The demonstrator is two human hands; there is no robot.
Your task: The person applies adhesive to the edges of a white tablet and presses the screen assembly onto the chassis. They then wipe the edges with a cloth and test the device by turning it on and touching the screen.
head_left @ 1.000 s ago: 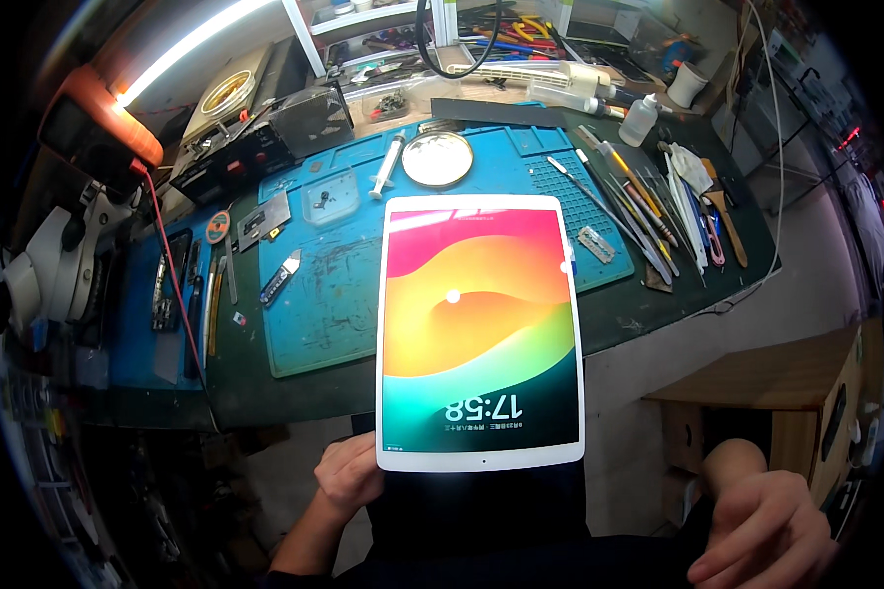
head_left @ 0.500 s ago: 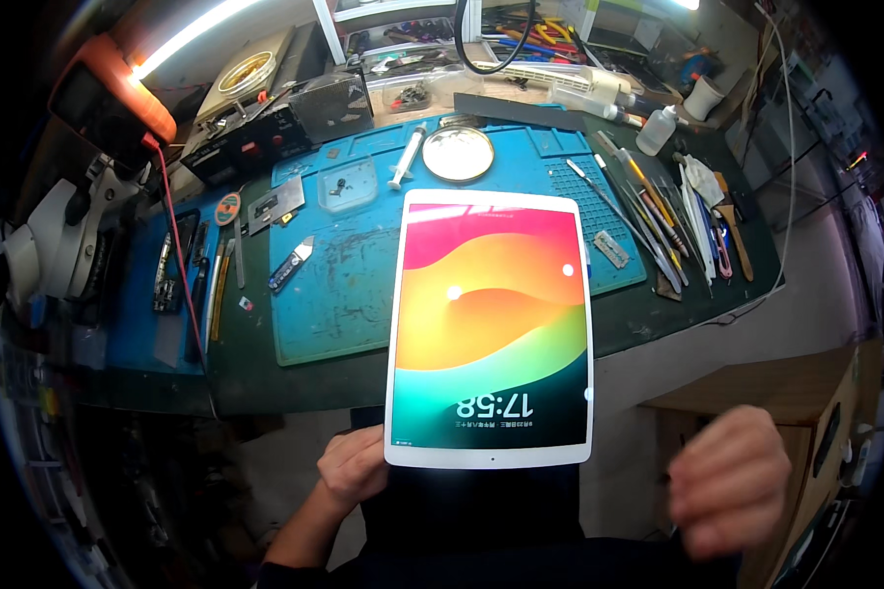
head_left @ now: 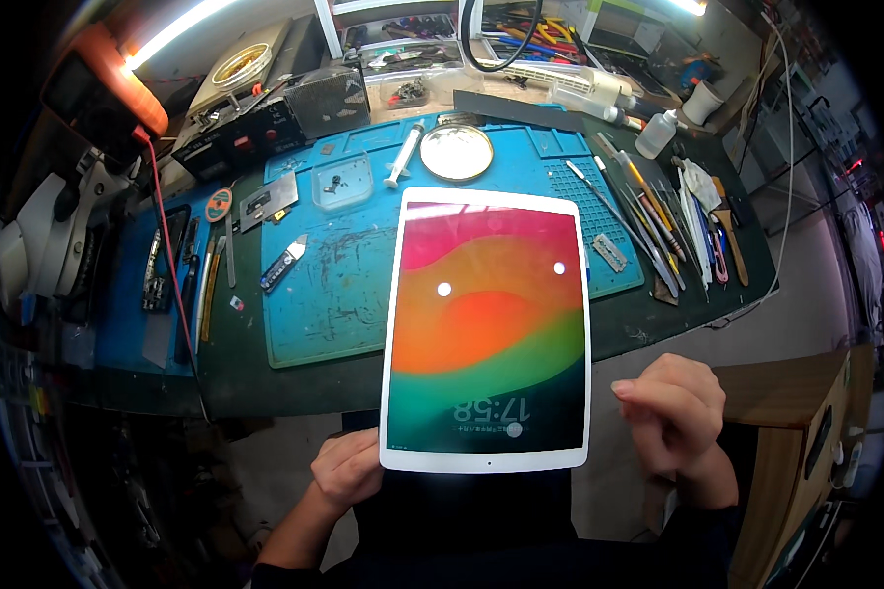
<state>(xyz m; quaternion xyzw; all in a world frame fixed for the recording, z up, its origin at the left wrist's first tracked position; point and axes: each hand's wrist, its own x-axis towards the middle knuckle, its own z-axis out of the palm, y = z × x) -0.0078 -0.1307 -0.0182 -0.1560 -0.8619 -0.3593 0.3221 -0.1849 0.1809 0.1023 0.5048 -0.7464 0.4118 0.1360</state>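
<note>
A white-framed tablet is held up in front of me, its lit screen showing a colourful wavy wallpaper with an upside-down clock. White round dots show on the screen, one of them near the clock. My left hand grips the tablet's lower left corner, with part of the fingers hidden behind it. Apart from the tablet, to its right, my right hand is raised with its fingers curled in and nothing seen in them.
Beyond the tablet, a blue work mat bears a utility knife, a syringe and a round tin. Tweezers and brushes lie at the right. An orange multimeter stands far left. A wooden cabinet is at right.
My right hand has moved left and up, closer to the tablet. The screen has dimmed, and the white dot at its right edge now appears beside the clock. My left hand keeps its hold.
</note>
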